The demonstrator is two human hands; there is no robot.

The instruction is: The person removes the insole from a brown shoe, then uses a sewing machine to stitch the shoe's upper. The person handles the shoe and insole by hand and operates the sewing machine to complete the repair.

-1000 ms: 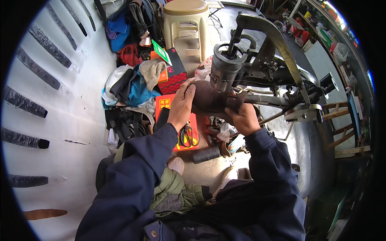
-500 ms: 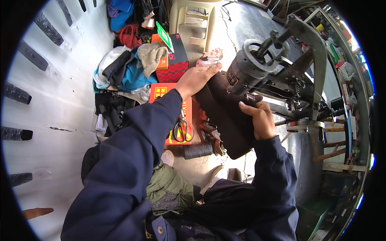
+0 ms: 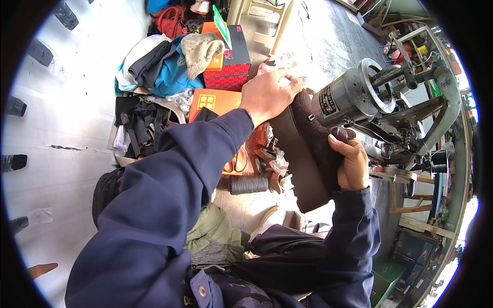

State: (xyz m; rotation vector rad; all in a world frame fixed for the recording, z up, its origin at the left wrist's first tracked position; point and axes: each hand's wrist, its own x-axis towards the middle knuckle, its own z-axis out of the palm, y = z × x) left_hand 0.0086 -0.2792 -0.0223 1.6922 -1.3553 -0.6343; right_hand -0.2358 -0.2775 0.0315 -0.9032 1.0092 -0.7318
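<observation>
Pinching firmly, your right hand (image 3: 354, 163) has the brown piece (image 3: 304, 163) between thumb and fingers, tilted right at the metal machine head (image 3: 336, 102); your left hand (image 3: 267, 96) covers its upper end, clamped or merely steadying, I can't tell. You look mid-job: piece at the machine, but no finished seam shows, so what's left is unclear. Below, a dark thread spool (image 3: 249, 185) lies near an orange-red box (image 3: 228, 97); clothes (image 3: 169, 77) heap leftward, shelves (image 3: 427, 47) crowd the right.

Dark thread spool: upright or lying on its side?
Lying on its side: the dark thread spool stretches left to right, its long wound flank showing.
</observation>
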